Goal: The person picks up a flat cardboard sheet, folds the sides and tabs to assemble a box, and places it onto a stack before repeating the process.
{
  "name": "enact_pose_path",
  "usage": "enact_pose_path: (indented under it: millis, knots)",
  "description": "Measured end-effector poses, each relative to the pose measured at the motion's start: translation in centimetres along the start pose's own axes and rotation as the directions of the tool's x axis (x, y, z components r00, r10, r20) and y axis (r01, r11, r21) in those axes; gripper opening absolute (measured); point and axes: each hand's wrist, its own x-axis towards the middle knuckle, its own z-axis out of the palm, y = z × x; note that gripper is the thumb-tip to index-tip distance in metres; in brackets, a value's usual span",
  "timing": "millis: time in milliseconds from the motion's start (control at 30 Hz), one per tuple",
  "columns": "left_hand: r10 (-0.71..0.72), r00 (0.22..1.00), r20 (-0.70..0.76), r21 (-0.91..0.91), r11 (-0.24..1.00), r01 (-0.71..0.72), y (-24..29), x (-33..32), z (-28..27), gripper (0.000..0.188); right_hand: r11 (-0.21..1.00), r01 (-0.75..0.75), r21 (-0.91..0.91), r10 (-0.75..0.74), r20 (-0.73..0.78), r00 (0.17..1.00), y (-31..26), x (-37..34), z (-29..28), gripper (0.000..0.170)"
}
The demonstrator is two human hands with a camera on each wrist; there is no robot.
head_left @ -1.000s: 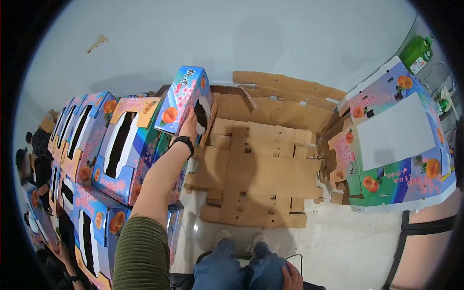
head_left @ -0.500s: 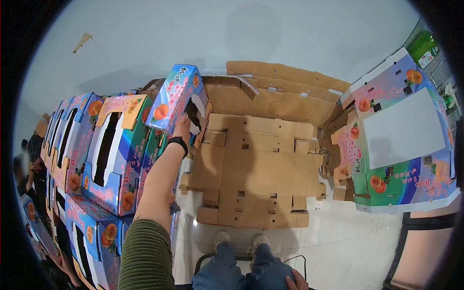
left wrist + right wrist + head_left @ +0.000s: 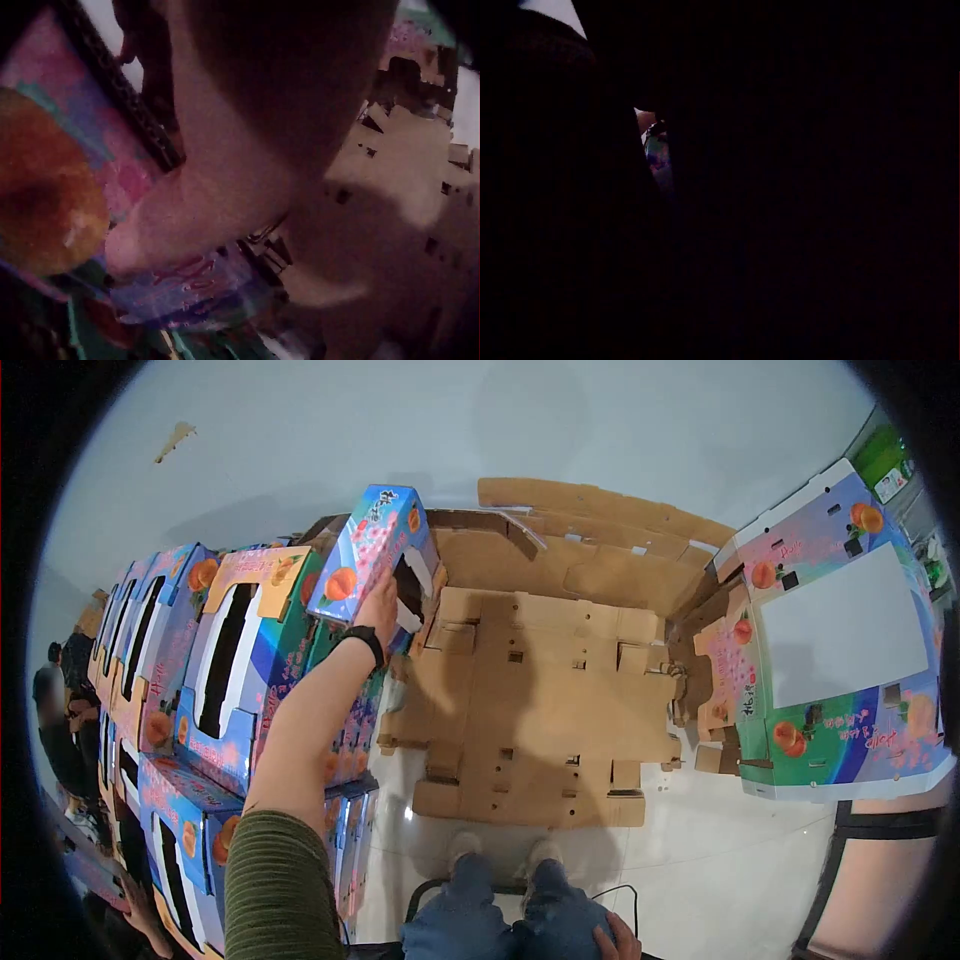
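Observation:
In the head view, a blue and pink printed carton (image 3: 372,538) with a peach picture stands tilted at the right end of a stack of similar cartons. My left hand (image 3: 378,608) grips its near right edge, beside the dark cut-out opening with white inner flaps. From the left wrist, the thumb (image 3: 139,244) lies across the printed panel (image 3: 124,176); the other fingers are hidden. My right hand (image 3: 618,942) rests on my thigh, partly cut off by the frame edge. The right wrist view is nearly all dark.
Stacked printed cartons (image 3: 215,660) fill the left side. A flattened brown cardboard sheet (image 3: 545,710) covers the floor ahead, with cardboard walls (image 3: 600,560) behind it. At right stands an opened printed carton (image 3: 840,630). Another person (image 3: 65,735) is at far left.
My left hand has shifted slightly along the carton's edge, its fingers now further up. The head view has moved a little. At far left, another carton near the other person has moved lower.

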Motion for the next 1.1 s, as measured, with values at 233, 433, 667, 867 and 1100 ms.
enact_pose_path:
  millis: [233,433,667,867,1100]
  knots:
    - [-0.011,0.999,0.048,-0.017,1.0,0.012,-3.7,1.2,-0.6,0.051,0.999,0.023,0.038,-0.023,-0.007,1.0,0.1,0.1,-0.2,0.094]
    - [0.017,1.0,-0.002,-0.159,0.987,-0.017,0.4,4.1,3.7,0.043,1.0,-0.01,0.028,0.01,0.011,1.0,0.1,0.3,-0.3,0.096]
    - [-0.183,0.973,-0.139,-0.314,0.94,0.132,-1.3,2.2,2.1,0.037,1.0,-0.021,0.019,0.021,0.026,0.999,-0.3,0.5,-0.4,0.092]
    - [-0.324,0.894,-0.309,-0.431,0.886,0.172,0.1,2.2,4.1,0.042,0.999,-0.03,0.029,0.03,0.003,1.0,0.2,0.0,-0.1,0.092]
    - [-0.636,0.682,-0.362,-0.841,0.538,0.055,-1.8,-4.5,3.8,0.067,0.997,0.071,0.032,-0.069,-0.05,0.996,0.0,0.6,-0.1,0.093]
